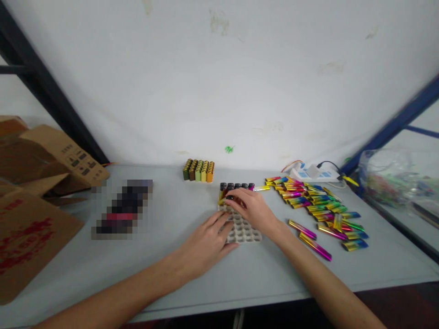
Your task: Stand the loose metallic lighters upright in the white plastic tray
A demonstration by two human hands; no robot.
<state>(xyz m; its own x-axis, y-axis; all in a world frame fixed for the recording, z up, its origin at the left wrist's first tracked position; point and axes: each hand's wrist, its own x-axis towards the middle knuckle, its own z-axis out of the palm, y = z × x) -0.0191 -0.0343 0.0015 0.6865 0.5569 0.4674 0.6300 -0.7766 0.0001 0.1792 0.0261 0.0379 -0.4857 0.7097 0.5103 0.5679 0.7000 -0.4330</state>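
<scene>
A pale tray [245,234] with rows of square holes lies in the middle of the table. Lighters with black tops [242,186] stand upright along its far end. My left hand [209,242] rests on the tray's left side, fingers stretched out and apart, holding nothing. Over the far part of the tray, my right hand [255,208] pinches a lighter [229,197], of which mainly the black top shows. My fingers hide the rest of it, so I cannot tell whether it sits in a hole.
Shiny multicoloured lighters [315,205] lie heaped at the right. A block of upright lighters [199,171] stands near the wall. A power strip [315,173] is at the back right, cardboard boxes [34,233] at the left, and a blurred-out dark object [123,210] beside them.
</scene>
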